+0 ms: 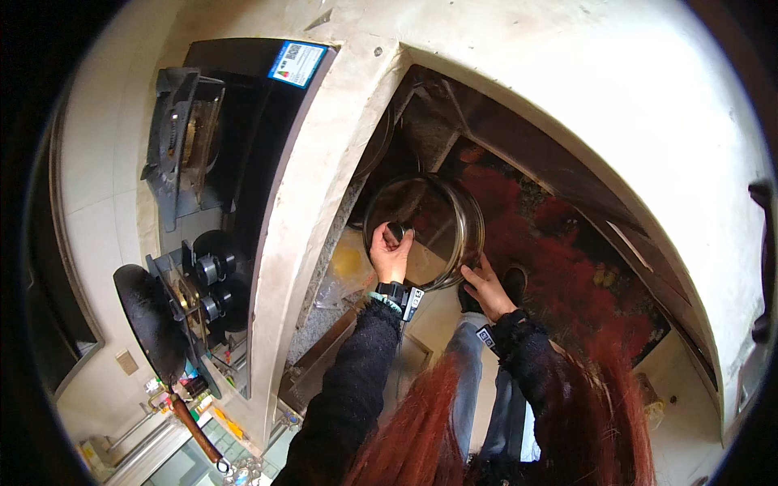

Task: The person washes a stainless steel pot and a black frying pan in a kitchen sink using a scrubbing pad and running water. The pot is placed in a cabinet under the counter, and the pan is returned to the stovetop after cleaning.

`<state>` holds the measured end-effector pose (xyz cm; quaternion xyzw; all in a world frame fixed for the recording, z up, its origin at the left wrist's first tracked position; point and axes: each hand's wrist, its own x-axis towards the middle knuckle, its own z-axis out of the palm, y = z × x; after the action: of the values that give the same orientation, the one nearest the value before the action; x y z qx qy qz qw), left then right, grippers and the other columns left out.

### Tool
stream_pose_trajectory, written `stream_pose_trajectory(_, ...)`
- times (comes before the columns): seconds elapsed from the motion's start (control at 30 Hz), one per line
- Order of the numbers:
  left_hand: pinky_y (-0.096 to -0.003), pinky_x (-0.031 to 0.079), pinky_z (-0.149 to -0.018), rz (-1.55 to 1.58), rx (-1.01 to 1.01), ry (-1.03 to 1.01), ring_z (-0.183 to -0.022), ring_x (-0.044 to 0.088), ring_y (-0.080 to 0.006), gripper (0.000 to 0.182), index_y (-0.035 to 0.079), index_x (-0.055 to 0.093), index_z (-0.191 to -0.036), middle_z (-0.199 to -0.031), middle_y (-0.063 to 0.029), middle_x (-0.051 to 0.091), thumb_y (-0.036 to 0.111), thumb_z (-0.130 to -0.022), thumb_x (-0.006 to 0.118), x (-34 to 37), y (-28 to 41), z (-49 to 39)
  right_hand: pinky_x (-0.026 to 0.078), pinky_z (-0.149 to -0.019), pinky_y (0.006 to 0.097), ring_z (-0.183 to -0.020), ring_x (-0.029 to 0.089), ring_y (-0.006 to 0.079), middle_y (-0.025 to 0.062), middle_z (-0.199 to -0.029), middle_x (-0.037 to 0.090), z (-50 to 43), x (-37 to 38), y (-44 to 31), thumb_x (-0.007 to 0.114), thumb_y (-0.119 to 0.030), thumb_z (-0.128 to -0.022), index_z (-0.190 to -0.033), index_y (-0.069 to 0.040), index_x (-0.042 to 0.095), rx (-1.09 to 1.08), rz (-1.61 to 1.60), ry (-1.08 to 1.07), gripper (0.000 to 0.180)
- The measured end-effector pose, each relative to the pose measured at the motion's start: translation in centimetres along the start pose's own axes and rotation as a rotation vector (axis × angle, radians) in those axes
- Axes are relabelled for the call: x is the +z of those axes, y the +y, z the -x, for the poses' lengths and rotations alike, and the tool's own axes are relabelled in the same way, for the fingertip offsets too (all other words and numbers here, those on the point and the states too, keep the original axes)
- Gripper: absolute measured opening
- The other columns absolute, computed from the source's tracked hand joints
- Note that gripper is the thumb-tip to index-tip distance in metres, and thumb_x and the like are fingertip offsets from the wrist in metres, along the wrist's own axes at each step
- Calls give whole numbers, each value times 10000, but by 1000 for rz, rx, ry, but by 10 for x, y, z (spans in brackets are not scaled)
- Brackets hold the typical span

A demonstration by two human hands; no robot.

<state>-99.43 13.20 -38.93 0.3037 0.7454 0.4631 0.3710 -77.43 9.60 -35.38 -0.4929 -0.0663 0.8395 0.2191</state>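
A round metal pot (473, 228) with a glass lid (419, 209) hangs or rests in front of me, above my legs and low beside the counter. Pinched between the thumb and fingers of my left hand (389, 252) is the black knob (398, 231) at the lid's middle. My right hand (488, 288) has its thumb and fingers on the pot's near right side. The lid looks seated on the pot, though its far edge is dim. What the pot contains is not clear. Whether anything supports it from below is hidden.
Left of me, a black gas stove (273, 121) is set in a pale counter (304, 182). A wok (149, 328) sits tilted at its near end, handle outward. Below the counter lies a plastic bag (346, 261) with something yellow. A red-and-black mat (535, 261) covers the floor at right.
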Motion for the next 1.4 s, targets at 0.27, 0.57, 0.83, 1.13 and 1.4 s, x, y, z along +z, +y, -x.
stream_pose_trajectory(0.27,-182,414,-632,-103,104,79,-699,439,-60,500,23,499,-1218,-813,30,465,1,-783,746,-1,-32,-43,235,-1111,418,-1371,293,238,102,-1493,316,-101,7,9,635,-338,-902,-1521,-125,35,-97,-54,-68,888)
stream_pose_trajectory(0.57,-249,474,-838,-91,68,-11,-939,583,-144,607,-15,348,-1378,-1087,-91,600,-106,-829,589,-16,-41,-83,311,-1067,307,-1315,367,229,151,-1472,330,-176,41,-11,715,-293,-847,-1495,0,93,-349,208,6,945)
stream_pose_trajectory(0.83,-414,271,-1096,-723,172,-69,-1309,353,-314,782,42,216,-1473,-1419,-207,357,19,-824,652,-36,-45,-49,347,-1043,330,-1310,379,253,174,-1487,304,-229,75,-43,717,-299,-833,-1513,-65,78,-417,292,-10,962)
stream_pose_trajectory(1.13,-355,227,-1122,24,-187,-257,-1402,247,-263,744,61,151,-1503,-1530,-179,226,-14,-890,567,-33,-76,-78,424,-980,378,-1263,440,298,201,-1419,403,-254,79,-23,625,-121,-849,-1477,-32,214,-497,697,-70,756)
stream_pose_trajectory(1.4,-339,390,-1028,-96,-99,45,-1218,442,-227,609,99,327,-1403,-1369,-127,404,-34,-871,591,-46,-111,-99,439,-970,408,-1264,434,344,236,-1380,405,-251,46,-20,590,-48,-833,-1466,-52,240,-451,574,-99,723)
